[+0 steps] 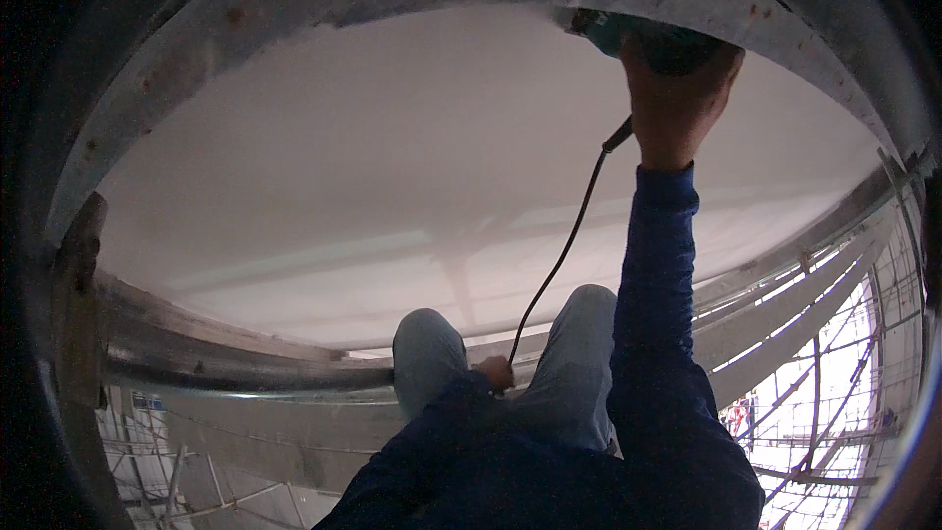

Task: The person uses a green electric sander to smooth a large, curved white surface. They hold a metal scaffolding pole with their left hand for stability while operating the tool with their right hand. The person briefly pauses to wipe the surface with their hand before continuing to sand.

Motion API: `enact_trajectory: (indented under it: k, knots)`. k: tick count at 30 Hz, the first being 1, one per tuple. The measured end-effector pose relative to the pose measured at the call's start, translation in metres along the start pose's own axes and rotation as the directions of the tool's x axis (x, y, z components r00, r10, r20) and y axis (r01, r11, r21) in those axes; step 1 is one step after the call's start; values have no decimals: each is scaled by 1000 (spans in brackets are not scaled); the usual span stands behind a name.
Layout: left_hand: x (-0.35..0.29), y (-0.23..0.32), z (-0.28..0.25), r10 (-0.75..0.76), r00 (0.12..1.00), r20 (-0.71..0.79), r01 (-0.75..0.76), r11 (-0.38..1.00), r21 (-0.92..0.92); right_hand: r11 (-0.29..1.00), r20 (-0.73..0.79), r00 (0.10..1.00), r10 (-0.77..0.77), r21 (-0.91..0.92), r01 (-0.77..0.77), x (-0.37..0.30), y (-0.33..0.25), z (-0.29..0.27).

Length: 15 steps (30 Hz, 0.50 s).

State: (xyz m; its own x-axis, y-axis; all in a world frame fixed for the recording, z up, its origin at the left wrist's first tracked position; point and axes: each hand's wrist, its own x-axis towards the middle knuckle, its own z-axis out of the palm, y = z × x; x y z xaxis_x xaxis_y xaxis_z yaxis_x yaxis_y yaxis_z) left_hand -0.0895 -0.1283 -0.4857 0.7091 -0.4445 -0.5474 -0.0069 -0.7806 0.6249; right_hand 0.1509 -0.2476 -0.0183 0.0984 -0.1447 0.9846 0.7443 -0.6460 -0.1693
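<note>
My right hand [679, 103] reaches far up with the arm stretched out. Its fingers are wrapped round a dark green corded power tool [643, 36], which looks like a sander, though its working end is hidden. The tool sits against the lower edge of a grey, rust-spotted band. A black power cord [572, 243] runs from the tool down toward my lap. Between my knees, my left hand [497, 371] is closed on the lower part of that cord; its fingers show only in part.
A broad, pale smooth panel [373, 147] spreads in front of me under the curved grey band [235, 29]. A thick metal pipe [245, 373] runs beside my bent knees [429, 348]. Scaffold poles and mesh [819, 402] stand at the lower right, more poles [231, 503] at the lower left.
</note>
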Motion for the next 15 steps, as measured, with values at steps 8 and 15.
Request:
enact_trajectory:
  k: [8, 15]
  knots:
    - [24, -25, 21, -328, 923, 202, 310, 944, 114, 992, 45, 992, 118, -56, -115, 8, 68, -23]
    - [24, -43, 38, -359, 917, 173, 338, 931, 141, 973, 12, 999, -46, -226, 48, 42, 118, -27]
